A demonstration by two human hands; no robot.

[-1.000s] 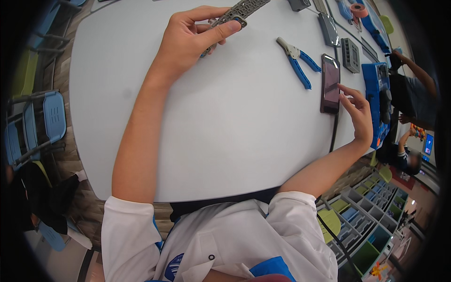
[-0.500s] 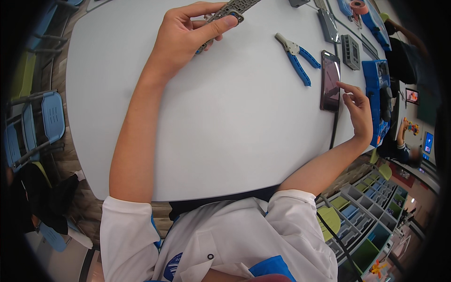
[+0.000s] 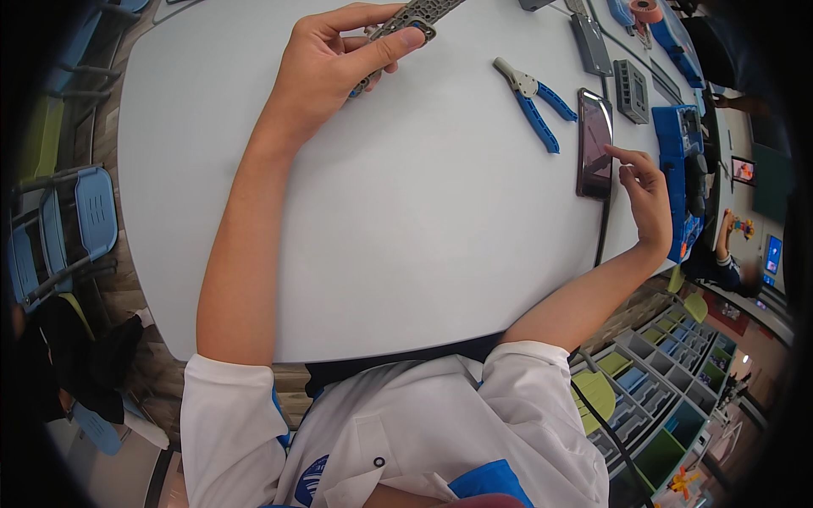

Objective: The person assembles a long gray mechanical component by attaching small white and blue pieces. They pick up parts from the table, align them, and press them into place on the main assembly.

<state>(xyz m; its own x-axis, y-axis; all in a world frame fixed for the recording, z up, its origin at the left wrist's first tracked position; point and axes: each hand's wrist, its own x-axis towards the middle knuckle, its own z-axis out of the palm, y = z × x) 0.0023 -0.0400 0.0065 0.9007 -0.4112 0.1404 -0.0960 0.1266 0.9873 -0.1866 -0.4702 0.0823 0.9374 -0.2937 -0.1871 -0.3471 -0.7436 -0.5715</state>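
My left hand (image 3: pixel 334 63) is closed around a grey perforated building-beam assembly (image 3: pixel 421 15) above the far side of the white table (image 3: pixel 406 229). My thumb presses along it, a bit of blue shows near the thumb tip, and its far end runs out of view. My right hand (image 3: pixel 645 193) holds nothing. Its index finger stretches to the screen of a black smartphone (image 3: pixel 595 152) lying on the table, while the other fingers are partly curled. Left of the phone lies a pair of blue-handled pliers (image 3: pixel 527 93) with its handles spread.
Beyond the phone lie a grey box-shaped block (image 3: pixel 631 91) and a dark flat case (image 3: pixel 591 44). A blue tray (image 3: pixel 675 169) with dark parts stands right of my right hand. Blue chairs (image 3: pixel 95 210) line the left; storage shelves (image 3: pixel 660 372) and other people are at the right.
The left hand and the grey assembly have shifted very slightly left. My right index finger stays at the phone, whose screen looks slightly different.
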